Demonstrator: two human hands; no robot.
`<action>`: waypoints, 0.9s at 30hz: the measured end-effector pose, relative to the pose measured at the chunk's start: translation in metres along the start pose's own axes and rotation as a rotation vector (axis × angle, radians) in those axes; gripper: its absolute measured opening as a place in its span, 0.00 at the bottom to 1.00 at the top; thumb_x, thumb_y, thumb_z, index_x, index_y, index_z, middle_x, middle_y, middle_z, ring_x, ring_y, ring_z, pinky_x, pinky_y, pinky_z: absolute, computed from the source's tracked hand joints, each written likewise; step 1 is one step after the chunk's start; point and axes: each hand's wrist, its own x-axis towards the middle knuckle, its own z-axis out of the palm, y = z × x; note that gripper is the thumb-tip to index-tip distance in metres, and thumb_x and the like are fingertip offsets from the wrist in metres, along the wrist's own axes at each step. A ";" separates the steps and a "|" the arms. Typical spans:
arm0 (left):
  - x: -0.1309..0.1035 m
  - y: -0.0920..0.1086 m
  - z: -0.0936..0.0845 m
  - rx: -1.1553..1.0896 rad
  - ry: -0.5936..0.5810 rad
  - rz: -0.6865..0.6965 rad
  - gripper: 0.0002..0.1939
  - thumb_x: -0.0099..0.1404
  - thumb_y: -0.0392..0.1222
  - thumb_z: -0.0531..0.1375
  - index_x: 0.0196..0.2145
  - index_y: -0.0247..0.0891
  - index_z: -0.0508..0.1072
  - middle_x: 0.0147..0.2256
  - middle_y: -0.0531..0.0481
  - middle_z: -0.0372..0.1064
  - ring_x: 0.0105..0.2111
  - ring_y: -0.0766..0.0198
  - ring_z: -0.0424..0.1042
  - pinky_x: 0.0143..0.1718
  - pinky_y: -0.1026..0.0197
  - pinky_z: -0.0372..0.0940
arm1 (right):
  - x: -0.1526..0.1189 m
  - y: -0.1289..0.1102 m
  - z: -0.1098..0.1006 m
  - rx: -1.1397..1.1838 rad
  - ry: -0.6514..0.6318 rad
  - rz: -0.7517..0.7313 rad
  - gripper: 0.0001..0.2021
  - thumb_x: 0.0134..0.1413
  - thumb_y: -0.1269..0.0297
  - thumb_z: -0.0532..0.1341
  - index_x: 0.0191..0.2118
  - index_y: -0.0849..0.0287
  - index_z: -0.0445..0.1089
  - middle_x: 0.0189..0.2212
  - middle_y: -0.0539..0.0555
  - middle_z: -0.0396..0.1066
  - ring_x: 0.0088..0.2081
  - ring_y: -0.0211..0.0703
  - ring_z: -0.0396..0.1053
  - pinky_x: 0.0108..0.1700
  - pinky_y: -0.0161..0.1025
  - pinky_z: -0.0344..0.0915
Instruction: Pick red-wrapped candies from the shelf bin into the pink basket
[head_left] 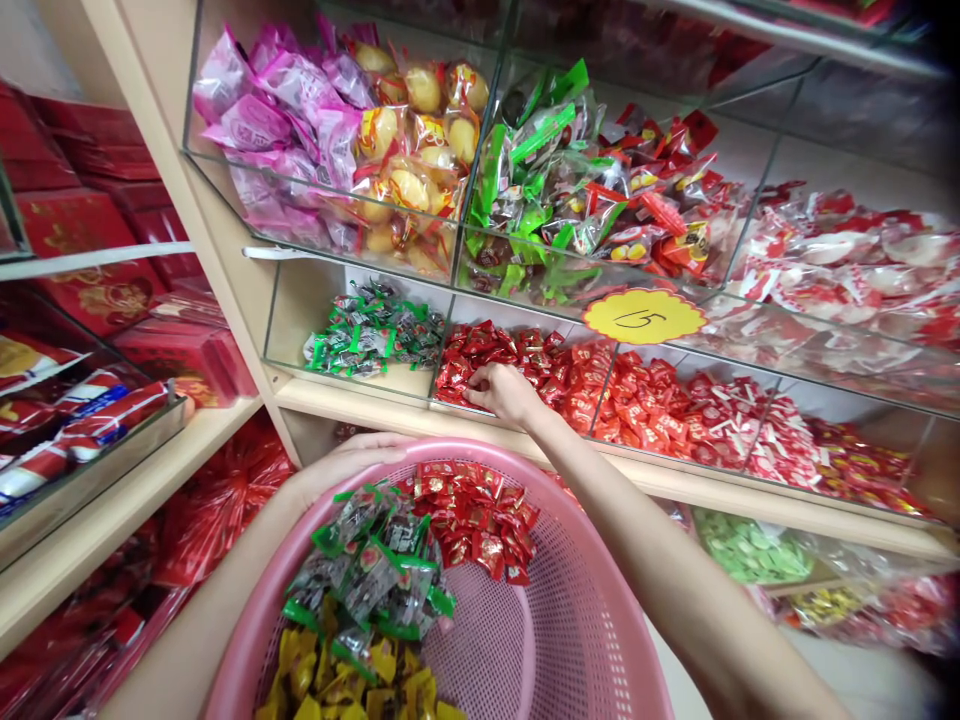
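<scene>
My left hand (351,466) lies along the far left rim of a pink plastic basket (581,550), gripping it; some fingers are hidden behind the edge. Inside the basket are red-wrapped candies (480,515), green-and-clear-wrapped candies (379,560) and yellow-wrapped candies (349,680), heaped in separate groups. Beyond the rim, my right hand (504,390) reaches into a low glass compartment of small red-wrapped candies (487,345). Its fingers are bent and pinched together among them, so the fingertips are partly hidden.
Left of the red candies is a compartment of small green-wrapped candies (375,330). A glass-fronted shelf (330,195) with larger packaged sweets overhangs my right hand, carrying a yellow price tag (645,316). A wooden upright (180,200) and red boxes (90,260) stand at left.
</scene>
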 end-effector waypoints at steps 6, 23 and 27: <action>0.000 -0.001 -0.001 0.038 0.030 0.008 0.20 0.53 0.42 0.62 0.46 0.38 0.71 0.46 0.49 0.70 0.46 0.55 0.68 0.46 0.60 0.62 | -0.001 0.000 -0.004 0.011 0.011 0.000 0.08 0.42 0.61 0.59 0.30 0.57 0.70 0.28 0.51 0.70 0.29 0.38 0.65 0.28 0.31 0.54; -0.005 0.005 0.007 -0.062 0.029 -0.023 0.18 0.52 0.40 0.63 0.42 0.38 0.73 0.41 0.50 0.73 0.39 0.60 0.72 0.43 0.62 0.64 | -0.161 -0.031 -0.020 0.060 -0.219 -0.189 0.07 0.47 0.67 0.54 0.33 0.60 0.65 0.30 0.52 0.65 0.28 0.37 0.63 0.27 0.35 0.53; -0.004 0.003 0.006 -0.058 0.029 -0.007 0.20 0.51 0.41 0.64 0.44 0.38 0.72 0.42 0.49 0.72 0.41 0.57 0.71 0.43 0.60 0.64 | -0.176 -0.033 0.007 -0.119 -0.277 -0.191 0.06 0.45 0.69 0.54 0.32 0.60 0.65 0.30 0.53 0.65 0.28 0.38 0.64 0.25 0.35 0.50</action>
